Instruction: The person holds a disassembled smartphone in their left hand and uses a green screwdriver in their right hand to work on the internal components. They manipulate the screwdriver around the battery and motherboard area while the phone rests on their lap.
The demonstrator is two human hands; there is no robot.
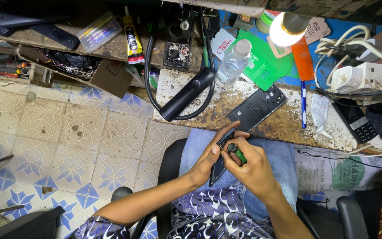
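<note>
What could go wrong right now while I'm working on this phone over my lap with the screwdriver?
The phone is held over your lap, clear of the workbench, so loosened screws could drop to the tiled floor.
The green-handled screwdriver in your right hand points toward your left hand; a slip might jab the fingers or scratch the phone.
The detached back cover lies near the bench edge and could get knocked off.
</note>
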